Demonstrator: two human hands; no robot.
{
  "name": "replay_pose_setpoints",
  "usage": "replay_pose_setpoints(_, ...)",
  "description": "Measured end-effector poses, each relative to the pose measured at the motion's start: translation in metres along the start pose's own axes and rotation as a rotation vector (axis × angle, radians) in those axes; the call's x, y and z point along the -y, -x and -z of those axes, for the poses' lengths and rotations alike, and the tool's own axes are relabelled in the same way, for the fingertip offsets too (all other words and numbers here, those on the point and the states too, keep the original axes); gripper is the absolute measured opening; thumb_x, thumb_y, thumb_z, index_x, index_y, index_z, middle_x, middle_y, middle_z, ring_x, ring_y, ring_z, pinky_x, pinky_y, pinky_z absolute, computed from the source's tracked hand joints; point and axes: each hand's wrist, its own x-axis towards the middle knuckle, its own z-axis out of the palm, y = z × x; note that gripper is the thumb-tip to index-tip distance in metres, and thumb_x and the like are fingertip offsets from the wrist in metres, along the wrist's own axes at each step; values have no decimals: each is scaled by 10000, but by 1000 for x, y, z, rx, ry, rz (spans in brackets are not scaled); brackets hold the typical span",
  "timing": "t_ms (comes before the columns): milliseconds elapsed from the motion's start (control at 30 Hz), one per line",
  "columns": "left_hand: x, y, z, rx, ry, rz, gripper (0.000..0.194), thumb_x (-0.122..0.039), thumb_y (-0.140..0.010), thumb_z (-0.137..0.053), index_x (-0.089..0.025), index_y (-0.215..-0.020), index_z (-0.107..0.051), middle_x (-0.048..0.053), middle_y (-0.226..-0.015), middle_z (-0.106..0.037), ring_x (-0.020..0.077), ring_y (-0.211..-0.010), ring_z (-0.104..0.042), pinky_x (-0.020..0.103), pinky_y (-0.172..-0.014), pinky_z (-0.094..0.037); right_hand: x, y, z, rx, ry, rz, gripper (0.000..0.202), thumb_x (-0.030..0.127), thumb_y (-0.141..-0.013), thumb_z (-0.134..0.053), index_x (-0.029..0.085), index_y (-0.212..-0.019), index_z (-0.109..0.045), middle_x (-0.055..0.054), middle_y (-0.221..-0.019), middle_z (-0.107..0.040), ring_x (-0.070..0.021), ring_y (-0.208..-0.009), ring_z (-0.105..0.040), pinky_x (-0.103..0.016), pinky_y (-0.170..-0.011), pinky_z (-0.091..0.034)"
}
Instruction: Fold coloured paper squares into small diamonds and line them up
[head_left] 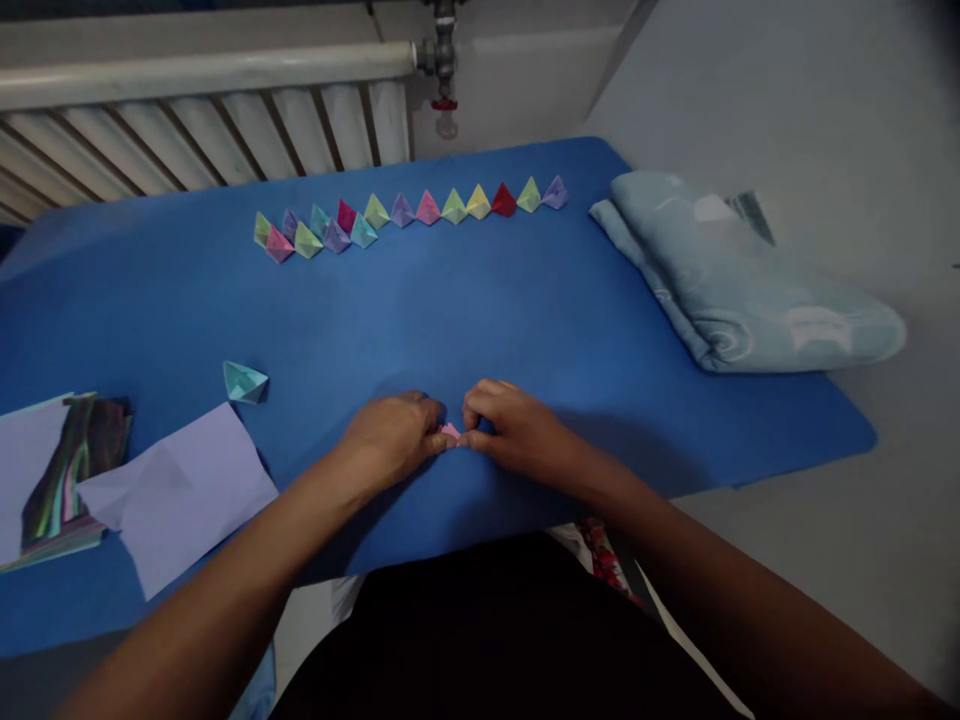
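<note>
Near the front edge of the blue tabletop (465,310), a small piece of pink paper (451,432) lies between the person's two hands, most of it hidden by the fingers. Taking that paper as the centre of the dial, the left hand (394,435) is at 9 o'clock, its fingers bent and held together, thumb and forefinger pinching the near end of the paper. The right hand (517,425) is at 3 o'clock; its thumb tip touches the opposite end and its forefinger curls above, though whether the two pinch the paper cannot be told.

A little above 9 o'clock sits a teal folded paper shape (245,382), apart from the hands. Between 8 and 9 lies a creased lilac sheet (199,500), its outer corner reaching a stack of paper (52,480) farther out at 9.

From 11 to 1 o'clock runs a row of folded paper shapes (427,208) in several colours, doubled at its 11 o'clock end. A folded pale blanket (750,310) rests at 2, and a white radiator (225,130) stands beyond the table at 11.
</note>
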Motion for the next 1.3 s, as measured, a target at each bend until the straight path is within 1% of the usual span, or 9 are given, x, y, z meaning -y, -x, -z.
replay_pose_setpoints(167, 15, 7, -10, -90, 152, -90, 143, -319, -848, -557, -189, -795, -580, 1, -799, -563, 136, -686, -511, 259, -634, -362, 0, -3, 7, 56, -2, 21, 103, 99, -786, -601, 175, -733, -556, -10, -805, -547, -146, -779, -489, -271, -697, -367)
replay_pose_setpoints(333, 17, 3, 4, 70, 243, -75, 33, -217, -785, -593, -199, -758, -589, -26, -780, -566, 104, -649, -504, 225, -592, -349, 3, -7, 14, 137, -9, 27, 120, 64, -760, -605, 172, -739, -556, -6, -801, -540, -137, -748, -484, -262, -664, -360)
replay_pose_setpoints(500, 11, -11, 18, 220, 210, 120, 76, -252, -729, -641, -215, -704, -580, -53, -608, -544, 110, -542, -481, 235, -509, -295, 2, -8, 13, 144, 18, 39, 82, 102, -790, -575, 176, -756, -565, -17, -823, -547, -146, -765, -494, -273, -682, -369)
replay_pose_setpoints(600, 11, -14, 18, 262, 229, 140, 99, -255, -699, -661, -217, -690, -571, -61, -577, -525, 115, -544, -484, 234, -501, -292, -1, -6, 10, 134, 23, 45, 56, 125, -795, -577, 179, -783, -568, -24, -848, -563, -153, -784, -507, -282, -702, -384)
replay_pose_setpoints(700, 14, -6, 12, 179, 258, 57, 68, -268, -737, -616, -220, -758, -571, -58, -622, -535, 117, -567, -490, 234, -516, -307, -2, 0, 6, 68, 2, 60, 42, 152, -809, -574, 182, -837, -574, -36, -894, -592, -169, -834, -521, -307, -763, -402)
replay_pose_setpoints(833, 12, 13, -1, 30, 276, 51, 202, -337, -759, -620, -218, -919, -583, -9, -821, -602, 154, -704, -550, 261, -607, -376, 2, 13, 0, -28, -49, 63, 123, 180, -805, -601, 185, -927, -590, -51, -989, -622, -200, -921, -520, -342, -825, -412)
replay_pose_setpoints(1033, 9, 24, -8, 9, 454, 53, 194, -264, -783, -592, -217, -970, -579, -8, -844, -600, 137, -706, -550, 259, -629, -409, 3, 21, -2, -31, -182, 89, 355, 8, -717, -527, 202, -1010, -576, -31, -1011, -632, -179, -932, -529, -328, -847, -425)
replay_pose_setpoints(1133, 9, 27, -12, -25, 556, 48, 136, -286, -812, -573, -218, -929, -581, -28, -775, -583, 112, -631, -521, 243, -583, -403, 0, 20, -1, -51, -223, 95, 269, 43, -767, -527, 199, -980, -576, -36, -971, -631, -172, -914, -541, -320, -831, -432)
replay_pose_setpoints(1300, -1, 36, -26, -212, 618, -5, 70, -267, -820, -601, -220, -869, -584, -22, -842, -587, 111, -702, -556, 247, -633, -438, 1, 21, -5, -43, -220, 136, 150, 121, -821, -571, 210, -935, -609, -31, -937, -627, -161, -898, -559, -305, -807, -445)
